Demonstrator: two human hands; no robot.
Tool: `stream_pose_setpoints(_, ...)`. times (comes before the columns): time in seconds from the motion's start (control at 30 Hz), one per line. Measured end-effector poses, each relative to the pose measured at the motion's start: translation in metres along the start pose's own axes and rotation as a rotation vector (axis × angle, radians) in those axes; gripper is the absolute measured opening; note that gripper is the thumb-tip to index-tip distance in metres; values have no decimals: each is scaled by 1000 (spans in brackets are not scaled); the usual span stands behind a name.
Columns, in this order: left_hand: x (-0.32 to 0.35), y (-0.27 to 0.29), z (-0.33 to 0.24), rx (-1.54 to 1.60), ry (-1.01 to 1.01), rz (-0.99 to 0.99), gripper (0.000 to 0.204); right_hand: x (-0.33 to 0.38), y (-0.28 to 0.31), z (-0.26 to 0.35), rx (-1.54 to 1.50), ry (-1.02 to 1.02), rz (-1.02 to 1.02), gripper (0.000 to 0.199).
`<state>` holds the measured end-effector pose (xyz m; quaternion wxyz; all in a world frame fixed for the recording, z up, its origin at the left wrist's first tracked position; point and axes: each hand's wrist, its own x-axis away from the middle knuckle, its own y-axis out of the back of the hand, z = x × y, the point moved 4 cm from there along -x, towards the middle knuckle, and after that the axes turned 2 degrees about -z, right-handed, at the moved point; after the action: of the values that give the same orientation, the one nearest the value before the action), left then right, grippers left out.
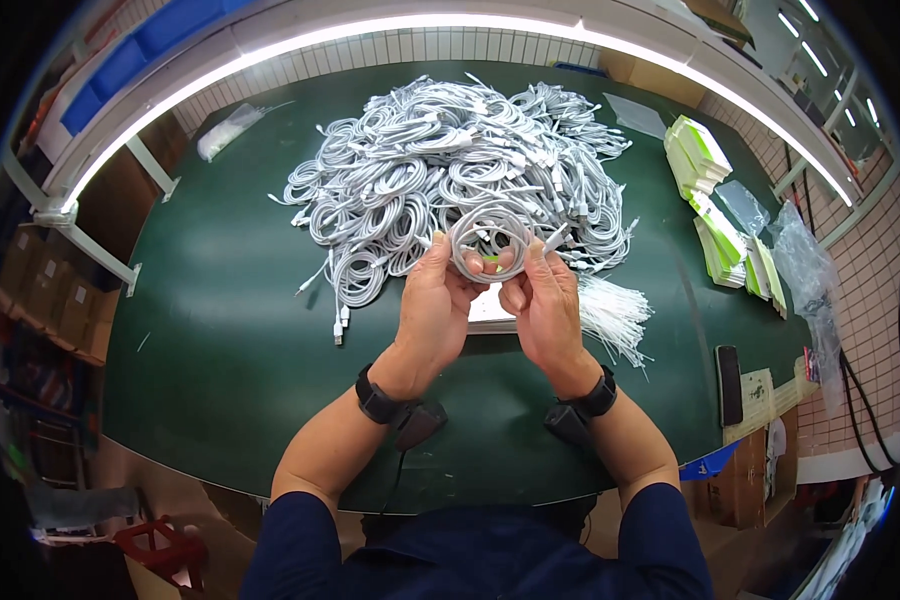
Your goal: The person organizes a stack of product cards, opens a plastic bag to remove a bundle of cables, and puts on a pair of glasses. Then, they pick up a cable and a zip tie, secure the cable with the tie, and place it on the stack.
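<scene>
Between my two hands I hold up a coiled white cable (491, 219), its loops forming a ring that faces me. My left hand (436, 302) pinches the ring's left side, and my right hand (547, 305) grips its right side; a connector end sticks out beyond the right fingers. Behind the coil spreads a big heap of similar coiled cables (380, 160). Under my hands lies a white flat thing (490, 312), partly hidden by them. Just right of my right hand is a bundle of thin white cable ties (615, 315).
The dark green table (220, 330) carries stacks of green-and-white packets (715, 240) at right, beside clear plastic bags (808, 270). A black phone-like object (729, 385) lies near the right edge. At far left sits a clear bag (232, 132). A bright tube light (420, 22) arches overhead.
</scene>
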<state>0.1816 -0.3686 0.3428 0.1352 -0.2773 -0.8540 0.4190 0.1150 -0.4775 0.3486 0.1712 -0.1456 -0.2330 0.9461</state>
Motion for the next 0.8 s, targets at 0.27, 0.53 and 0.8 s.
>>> stream_pose_setpoints(0.27, -4, 7, -14, 127, 37, 97, 46, 3, -2, -1, -99, -80, 60, 39)
stream_pose_setpoints(0.53, -14, 12, -35, -13, 107, 125, 36, 2, -4, -9, -208, -229, 110, 44)
stream_pose_setpoints(0.8, -15, 21, -30, -151, 180, 61, 18, -3, 6, -8, 103, -179, 182, 35)
